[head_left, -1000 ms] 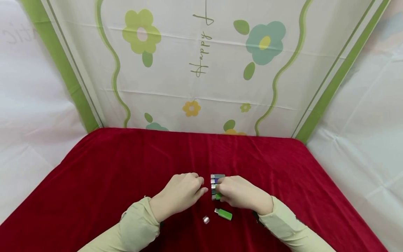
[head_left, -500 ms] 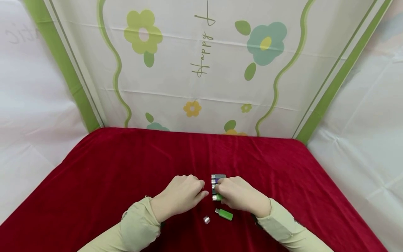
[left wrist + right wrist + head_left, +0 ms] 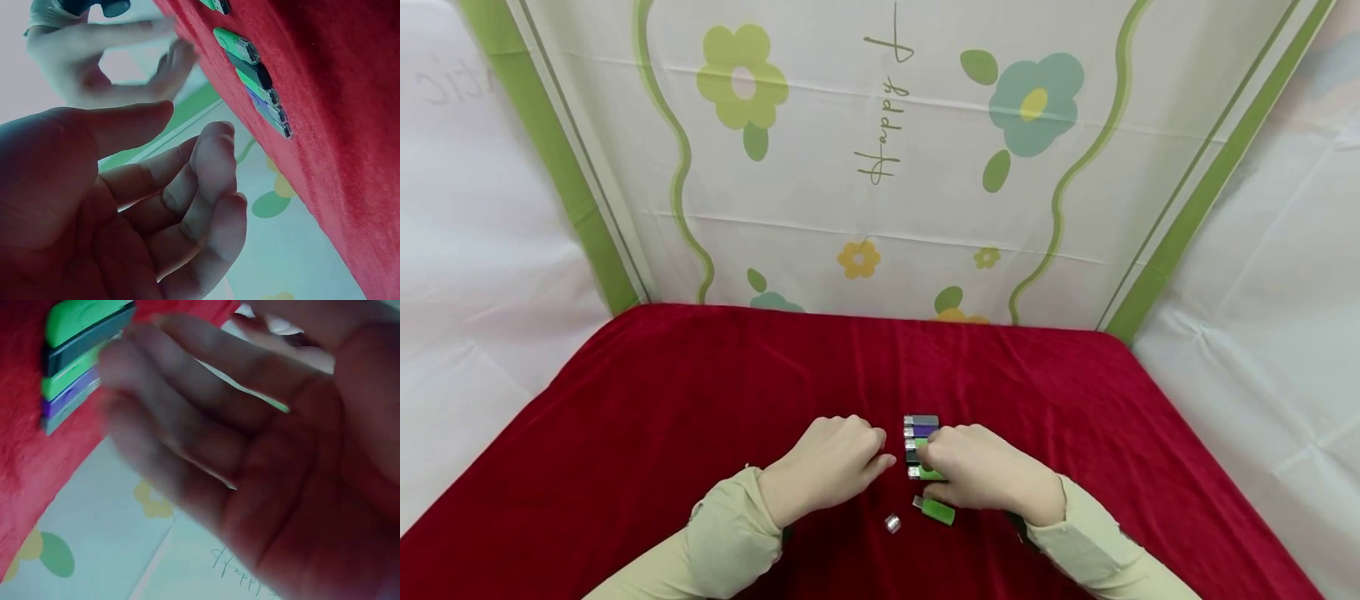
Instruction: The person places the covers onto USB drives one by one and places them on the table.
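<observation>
Several USB flash drives (image 3: 927, 421) lie side by side in a row on the red cloth: grey, purple, green, black and green. Nearer the person, a separate green flash drive (image 3: 937, 511) lies at a slant with its metal plug bare. My right hand (image 3: 992, 468) hovers over the near end of the row, partly covering it; in the right wrist view its loosely bent fingers (image 3: 187, 412) hold nothing. To the left of the row hangs my left hand (image 3: 831, 462). The left wrist view shows its relaxed fingers (image 3: 215, 165) with nothing between them.
A small silvery piece (image 3: 892, 523), perhaps a cap, lies left of the separate green drive. Red velvety cloth (image 3: 775, 358) covers the table. White curtain walls (image 3: 820, 200) with printed flowers rise behind and at both sides.
My right hand has drawn back slightly toward the person and right, away from the row, uncovering more of the purple and near green drives. The left hand stays nearly still.
</observation>
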The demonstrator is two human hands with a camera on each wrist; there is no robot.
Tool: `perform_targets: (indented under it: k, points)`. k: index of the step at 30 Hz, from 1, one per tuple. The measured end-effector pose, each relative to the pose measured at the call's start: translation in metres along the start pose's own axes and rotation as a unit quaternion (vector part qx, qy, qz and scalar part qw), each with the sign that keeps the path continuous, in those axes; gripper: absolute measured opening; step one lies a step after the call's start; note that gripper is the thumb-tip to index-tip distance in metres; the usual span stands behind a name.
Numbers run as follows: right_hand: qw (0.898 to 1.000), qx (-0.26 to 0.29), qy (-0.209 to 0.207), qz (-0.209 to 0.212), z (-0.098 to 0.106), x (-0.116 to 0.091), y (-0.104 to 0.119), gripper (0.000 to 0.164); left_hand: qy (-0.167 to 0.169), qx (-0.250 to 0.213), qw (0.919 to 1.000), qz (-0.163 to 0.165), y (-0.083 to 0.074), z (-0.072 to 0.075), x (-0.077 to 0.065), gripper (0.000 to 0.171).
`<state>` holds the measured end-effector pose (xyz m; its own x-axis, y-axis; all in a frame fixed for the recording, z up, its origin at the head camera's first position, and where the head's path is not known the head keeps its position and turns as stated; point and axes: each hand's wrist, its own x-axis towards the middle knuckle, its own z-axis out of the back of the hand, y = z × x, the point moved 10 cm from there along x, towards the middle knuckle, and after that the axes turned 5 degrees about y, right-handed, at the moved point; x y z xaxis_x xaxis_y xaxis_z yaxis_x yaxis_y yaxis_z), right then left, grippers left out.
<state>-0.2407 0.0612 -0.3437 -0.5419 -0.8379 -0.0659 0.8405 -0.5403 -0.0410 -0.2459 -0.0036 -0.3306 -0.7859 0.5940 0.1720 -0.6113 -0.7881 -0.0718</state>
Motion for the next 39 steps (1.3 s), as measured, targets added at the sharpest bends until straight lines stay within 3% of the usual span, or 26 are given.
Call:
perform_targets:
  k: [4, 7, 20, 25, 31, 39]
  points:
    - [0.997, 0.037, 0.063, -0.001, -0.011, -0.003, 0.006, 0.044, 0.007, -0.002, 1.0, 0.004, 0.0, -0.001, 0.0, 0.039]
    - [0.996, 0.037, 0.084, -0.004, -0.02, -0.003, 0.008, 0.051, 0.015, -0.005, 0.9999, 0.004, -0.001, -0.003, 0.0, 0.038]
    - [0.997, 0.001, 0.069, 0.02, -0.028, 0.001, 0.009, 0.044, 0.028, -0.011, 0.9995, 0.001, -0.001, -0.007, 0.001, 0.039]
    - [0.999, -0.002, 0.044, 0.017, -0.011, -0.003, 0.005, 0.041, 0.036, -0.012, 0.9993, 0.001, -0.001, -0.009, 0.001, 0.038]
    - [0.999, 0.032, -0.008, -0.016, 0.027, -0.018, -0.017, 0.026, 0.059, -0.012, 0.9982, -0.005, -0.006, -0.012, 0.0, 0.032]
    - [0.995, 0.036, -0.087, -0.008, 0.071, -0.037, -0.022, 0.019, 0.079, -0.014, 0.9959, -0.041, -0.02, -0.023, -0.002, 0.029]
